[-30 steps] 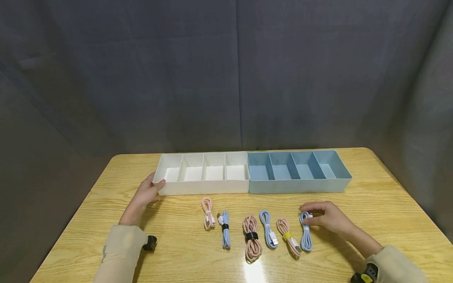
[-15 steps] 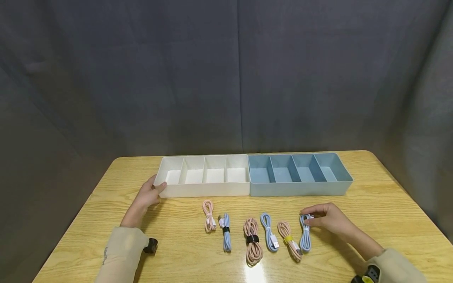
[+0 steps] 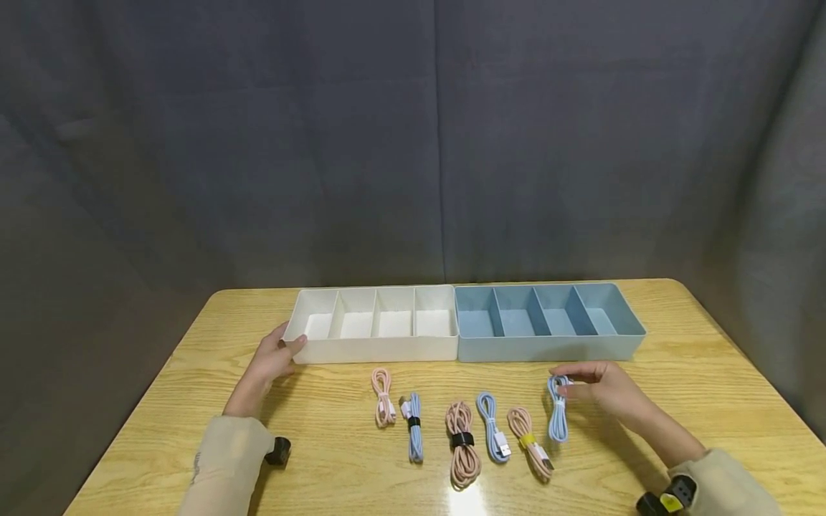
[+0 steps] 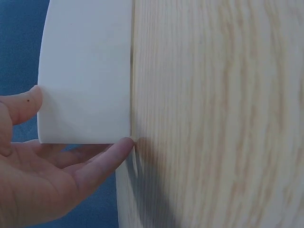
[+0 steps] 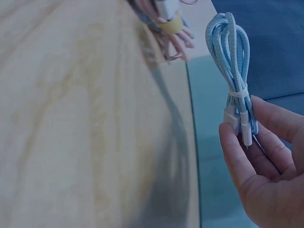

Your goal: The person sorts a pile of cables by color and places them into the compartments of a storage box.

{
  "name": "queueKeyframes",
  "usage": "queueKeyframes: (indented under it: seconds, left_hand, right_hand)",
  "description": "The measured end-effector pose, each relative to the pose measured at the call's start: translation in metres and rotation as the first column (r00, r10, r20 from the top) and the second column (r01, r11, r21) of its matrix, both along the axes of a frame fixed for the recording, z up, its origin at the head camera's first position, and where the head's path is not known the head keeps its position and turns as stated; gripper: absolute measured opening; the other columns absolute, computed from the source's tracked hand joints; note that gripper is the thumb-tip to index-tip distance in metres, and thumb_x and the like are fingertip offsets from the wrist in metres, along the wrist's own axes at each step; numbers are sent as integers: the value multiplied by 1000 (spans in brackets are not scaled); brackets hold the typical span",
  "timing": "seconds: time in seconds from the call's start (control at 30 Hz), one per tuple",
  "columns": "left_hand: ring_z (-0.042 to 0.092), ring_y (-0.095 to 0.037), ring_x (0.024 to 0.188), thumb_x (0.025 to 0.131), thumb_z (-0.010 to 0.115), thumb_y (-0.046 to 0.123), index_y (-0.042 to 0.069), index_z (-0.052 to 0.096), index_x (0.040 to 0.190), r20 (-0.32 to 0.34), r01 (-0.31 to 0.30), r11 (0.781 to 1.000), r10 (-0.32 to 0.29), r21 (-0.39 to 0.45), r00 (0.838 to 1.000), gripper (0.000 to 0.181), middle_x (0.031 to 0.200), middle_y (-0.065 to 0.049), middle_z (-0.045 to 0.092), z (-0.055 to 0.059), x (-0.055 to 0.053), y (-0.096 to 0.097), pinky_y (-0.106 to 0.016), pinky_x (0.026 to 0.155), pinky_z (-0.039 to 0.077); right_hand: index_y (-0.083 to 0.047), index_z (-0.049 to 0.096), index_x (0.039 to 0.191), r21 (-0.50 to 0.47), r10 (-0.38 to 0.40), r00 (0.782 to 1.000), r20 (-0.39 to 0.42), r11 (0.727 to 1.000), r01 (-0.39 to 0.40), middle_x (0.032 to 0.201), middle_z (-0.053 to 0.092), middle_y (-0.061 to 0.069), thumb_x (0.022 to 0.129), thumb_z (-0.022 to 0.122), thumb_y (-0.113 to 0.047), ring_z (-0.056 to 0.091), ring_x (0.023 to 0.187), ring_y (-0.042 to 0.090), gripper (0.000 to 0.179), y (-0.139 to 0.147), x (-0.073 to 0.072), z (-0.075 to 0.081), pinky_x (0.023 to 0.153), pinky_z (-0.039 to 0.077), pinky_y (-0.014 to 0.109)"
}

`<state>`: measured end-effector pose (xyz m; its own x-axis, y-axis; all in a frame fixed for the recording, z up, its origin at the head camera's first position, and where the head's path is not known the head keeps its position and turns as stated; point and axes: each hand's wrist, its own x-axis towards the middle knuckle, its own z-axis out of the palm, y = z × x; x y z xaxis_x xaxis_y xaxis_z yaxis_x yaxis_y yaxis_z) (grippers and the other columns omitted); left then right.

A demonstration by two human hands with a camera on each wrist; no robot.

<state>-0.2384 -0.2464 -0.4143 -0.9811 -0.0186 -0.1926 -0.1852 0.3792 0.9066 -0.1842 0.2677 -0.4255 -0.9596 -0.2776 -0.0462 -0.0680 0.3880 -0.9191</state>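
Observation:
The right hand (image 3: 609, 393) pinches a coiled light-blue USB cable (image 5: 230, 52) by its tied, connector end. In the right wrist view that cable stands up from the fingertips, its white plugs beside the fingers. At the far left, the left hand (image 3: 267, 364) holds the end of a white four-compartment organizer box (image 3: 377, 350). The left wrist view shows the thumb on the rim of the box and the fingers along its end wall. A blue four-compartment organizer box (image 3: 548, 349) adjoins the white one. Both boxes have bare compartments.
On the wooden table (image 3: 348, 480) lie more coiled cables: a small pink one (image 3: 382, 383), a blue one with a black strap (image 3: 415, 444), a thick pink one (image 3: 464, 469), a blue one (image 3: 487, 408) and a pink one with a yellow strap (image 3: 520, 421). A dark curtain (image 3: 413, 143) hangs behind.
The right hand has raised the blue cable from its spot at the right end of the row, slightly toward the boxes. The left hand stays at the white box; the head view shifts slightly.

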Motion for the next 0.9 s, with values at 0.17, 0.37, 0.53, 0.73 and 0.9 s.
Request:
queueKeyframes:
  seconds: [0.17, 0.37, 0.53, 0.73, 0.9]
  left_hand:
    - [34, -46, 121, 97, 43, 20, -2, 12, 144, -5, 0, 1000, 0, 3, 1000, 60, 134, -32, 31, 1, 0, 1, -58, 89, 40]
    - [34, -46, 121, 98, 43, 20, -2, 12, 144, -8, 3, 1000, -3, -3, 1000, 60, 133, -32, 32, 1, 1, 1, -58, 89, 40]
    - [34, -47, 121, 98, 43, 20, -2, 12, 144, -11, 3, 1000, -3, -7, 1000, 60, 133, -32, 31, 0, 1, 1, -57, 89, 40]
    - [34, -46, 122, 98, 43, 20, 0, 13, 144, -13, -9, 1000, 8, -8, 1000, 59, 135, -31, 31, -2, 0, 1, -56, 90, 40]
    - [36, -45, 121, 98, 43, 21, 0, 12, 145, -23, -7, 1000, 7, -2, 1000, 60, 134, -31, 32, -3, -1, 0, -55, 90, 41]
  right_hand:
    - [7, 60, 113, 36, -14, 999, -29, 999, 15, 113, 60, 18, 80, 70, -19, 53, 104, 12, 42, -4, -5, 9, 81, 46, 23]
    - [7, 60, 114, 24, 2, 998, -66, 1000, 0, 115, 59, 18, 81, 69, -18, 52, 104, 9, 42, -10, -11, 18, 82, 46, 23]
    - [9, 58, 115, -7, 24, 996, -91, 1000, -25, 116, 57, 23, 82, 68, -14, 55, 98, 5, 42, -12, -15, 23, 80, 48, 22]
    - [7, 59, 114, -11, 12, 996, -88, 1000, -13, 112, 60, 18, 81, 69, -16, 57, 94, 4, 42, -15, -22, 29, 79, 48, 23]
    - [6, 59, 115, -39, 8, 997, -74, 999, -11, 106, 65, 9, 80, 70, -16, 60, 91, 7, 42, -18, -27, 34, 79, 49, 24]
